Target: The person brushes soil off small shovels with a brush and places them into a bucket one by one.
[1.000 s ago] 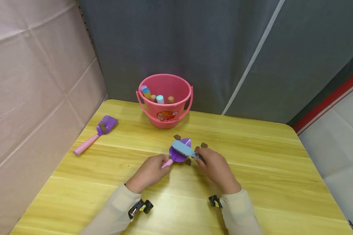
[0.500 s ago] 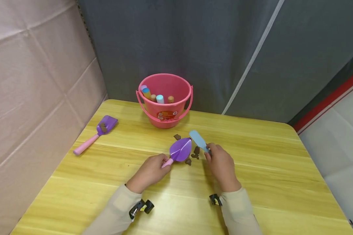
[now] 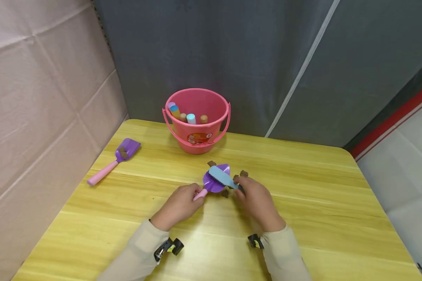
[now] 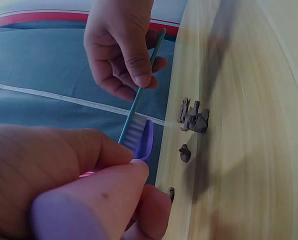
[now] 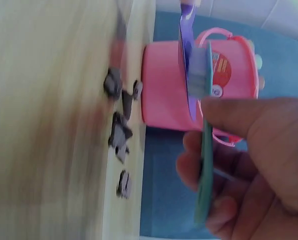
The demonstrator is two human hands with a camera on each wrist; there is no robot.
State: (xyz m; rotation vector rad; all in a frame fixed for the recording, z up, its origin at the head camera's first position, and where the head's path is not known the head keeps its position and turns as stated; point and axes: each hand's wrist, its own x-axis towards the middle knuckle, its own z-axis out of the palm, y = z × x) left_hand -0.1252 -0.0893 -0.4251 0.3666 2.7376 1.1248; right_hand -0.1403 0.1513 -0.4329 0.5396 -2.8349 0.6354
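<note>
My left hand grips the pink handle of a small purple toy trowel, its leaf-shaped blade held above the table. Between the thumb and fingers of my right hand is the handle of a light blue brush. The brush lies across the trowel blade; in the right wrist view its pale bristles meet the blade. Brown crumbly pieces lie on the table beneath and around the trowel, one piece behind it and another piece by my right fingers.
A pink bucket with its handle hanging in front stands at the back, several coloured sticks inside. To the left lies a purple toy shovel with brown bits in its scoop. A dark grey curtain hangs behind the wooden table.
The brush swung off the trowel to the right, baring the purple blade, then came back across it. My left hand and the trowel have hardly moved.
</note>
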